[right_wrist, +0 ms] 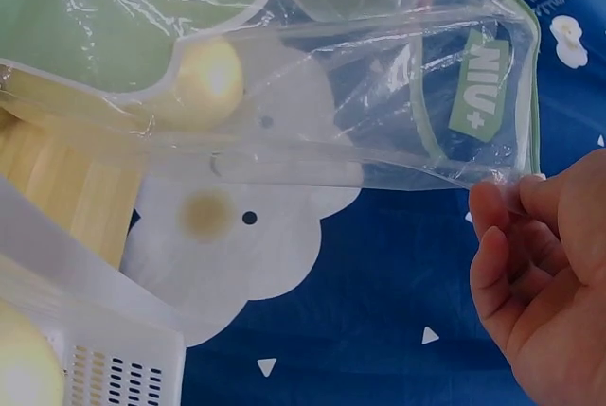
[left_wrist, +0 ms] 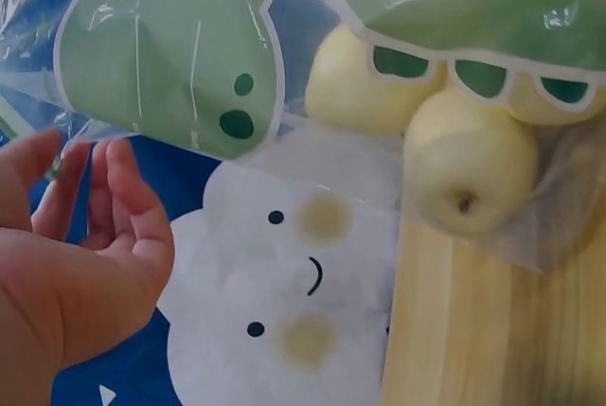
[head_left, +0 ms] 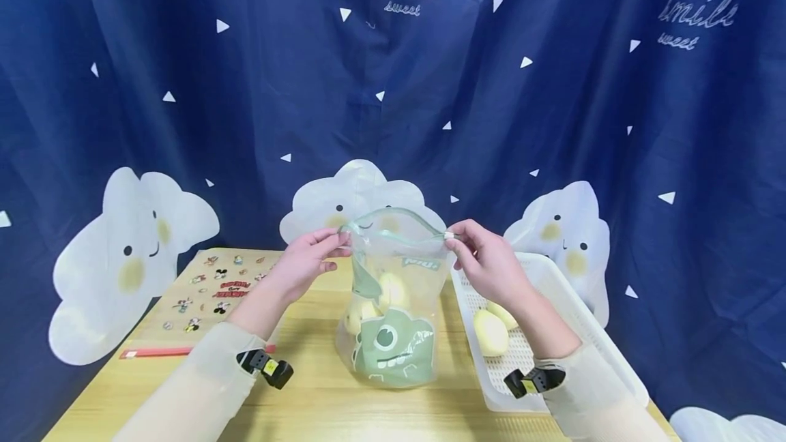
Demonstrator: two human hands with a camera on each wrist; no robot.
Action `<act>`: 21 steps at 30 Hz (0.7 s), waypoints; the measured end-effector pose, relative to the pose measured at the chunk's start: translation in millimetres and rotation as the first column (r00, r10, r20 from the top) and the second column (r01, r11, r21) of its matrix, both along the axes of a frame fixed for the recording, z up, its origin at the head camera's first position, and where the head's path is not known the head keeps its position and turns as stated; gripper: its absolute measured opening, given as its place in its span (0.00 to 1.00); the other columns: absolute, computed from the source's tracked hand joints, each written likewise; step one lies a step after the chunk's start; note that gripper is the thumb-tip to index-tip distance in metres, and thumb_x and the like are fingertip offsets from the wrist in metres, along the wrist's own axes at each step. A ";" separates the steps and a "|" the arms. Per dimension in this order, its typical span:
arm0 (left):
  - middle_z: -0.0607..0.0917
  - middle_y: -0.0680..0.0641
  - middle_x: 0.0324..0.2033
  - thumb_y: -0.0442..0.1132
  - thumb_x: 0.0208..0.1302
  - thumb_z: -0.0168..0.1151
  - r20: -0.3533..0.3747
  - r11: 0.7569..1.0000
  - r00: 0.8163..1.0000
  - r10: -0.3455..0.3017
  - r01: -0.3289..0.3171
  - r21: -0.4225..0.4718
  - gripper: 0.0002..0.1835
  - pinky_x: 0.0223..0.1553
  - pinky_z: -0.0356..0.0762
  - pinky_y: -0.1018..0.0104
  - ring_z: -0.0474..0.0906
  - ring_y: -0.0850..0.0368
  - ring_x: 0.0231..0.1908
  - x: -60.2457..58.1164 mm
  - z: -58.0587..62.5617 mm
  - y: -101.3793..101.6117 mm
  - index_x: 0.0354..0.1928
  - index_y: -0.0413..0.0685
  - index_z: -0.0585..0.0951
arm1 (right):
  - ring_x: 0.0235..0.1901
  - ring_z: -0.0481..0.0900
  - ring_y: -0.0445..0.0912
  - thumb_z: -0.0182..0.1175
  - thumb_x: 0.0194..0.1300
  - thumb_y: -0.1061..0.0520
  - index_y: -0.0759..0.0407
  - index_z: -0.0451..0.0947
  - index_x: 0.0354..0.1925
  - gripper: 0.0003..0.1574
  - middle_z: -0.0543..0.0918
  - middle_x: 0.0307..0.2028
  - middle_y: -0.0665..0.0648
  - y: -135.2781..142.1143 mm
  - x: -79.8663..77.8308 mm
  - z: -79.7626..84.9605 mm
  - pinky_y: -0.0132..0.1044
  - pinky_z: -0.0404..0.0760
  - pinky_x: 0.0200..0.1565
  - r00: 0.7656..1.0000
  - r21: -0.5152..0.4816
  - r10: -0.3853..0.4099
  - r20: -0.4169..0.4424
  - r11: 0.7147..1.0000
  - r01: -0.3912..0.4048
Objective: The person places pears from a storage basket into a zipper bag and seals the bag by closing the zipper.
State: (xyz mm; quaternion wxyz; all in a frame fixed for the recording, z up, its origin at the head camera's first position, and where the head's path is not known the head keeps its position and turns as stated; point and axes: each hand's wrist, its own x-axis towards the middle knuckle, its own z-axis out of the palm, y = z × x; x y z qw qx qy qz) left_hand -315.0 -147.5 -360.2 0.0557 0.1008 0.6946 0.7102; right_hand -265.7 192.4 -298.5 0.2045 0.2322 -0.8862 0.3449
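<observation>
A clear zip bag (head_left: pixel 399 353) with a green cartoon print stands upright on the wooden table, its mouth parted at the top. Several pale yellow pears (left_wrist: pixel 469 160) lie in its lower part, partly hidden by the print. My left hand (head_left: pixel 310 261) pinches the left corner of the bag's rim between thumb and fingers. At the opposite corner, my right hand (head_left: pixel 485 258) pinches the rim beside the white zip slider (head_left: pixel 449 235). The right wrist view shows thumb and forefinger on that corner, the other fingers curled.
To the right stands a white plastic basket (head_left: pixel 614 367) with more pears (head_left: pixel 491 333) in it, partly under my right forearm. A flat printed zip bag (head_left: pixel 196 292) with a red slider edge lies at the left. Behind the table hangs a blue curtain (head_left: pixel 368 87).
</observation>
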 end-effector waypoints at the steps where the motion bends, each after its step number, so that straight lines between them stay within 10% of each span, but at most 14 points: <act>1: 0.90 0.62 0.44 0.45 0.84 0.60 -0.006 1.000 1.000 0.022 -0.022 0.003 0.11 0.52 0.79 0.63 0.86 0.62 0.51 -0.2 2.5 1.2 0.56 0.50 0.87 | 0.29 0.89 0.52 0.64 0.81 0.60 0.59 0.83 0.50 0.05 0.88 0.31 0.54 0.3 -0.4 0.8 0.35 0.81 0.33 1.000 -0.001 -0.002 0.003 1.000 0.002; 11: 0.92 0.66 0.37 0.40 0.80 0.66 -0.109 0.982 0.978 0.177 -0.169 0.082 0.07 0.50 0.83 0.69 0.86 0.69 0.46 8.6 38.3 -16.2 0.43 0.61 0.90 | 0.31 0.86 0.45 0.63 0.81 0.60 0.62 0.85 0.52 0.07 0.91 0.36 0.61 19.2 -10.1 19.9 0.30 0.80 0.36 0.995 -0.066 -0.096 0.029 0.993 0.097; 21: 0.93 0.59 0.39 0.34 0.80 0.64 -0.208 0.993 0.974 0.090 -0.072 0.095 0.07 0.53 0.90 0.70 0.92 0.66 0.44 31.2 38.1 -14.3 0.47 0.52 0.89 | 0.31 0.81 0.35 0.64 0.83 0.54 0.61 0.85 0.57 0.14 0.92 0.41 0.60 43.2 -11.0 16.0 0.29 0.78 0.32 0.991 -0.141 -0.064 0.115 0.987 0.080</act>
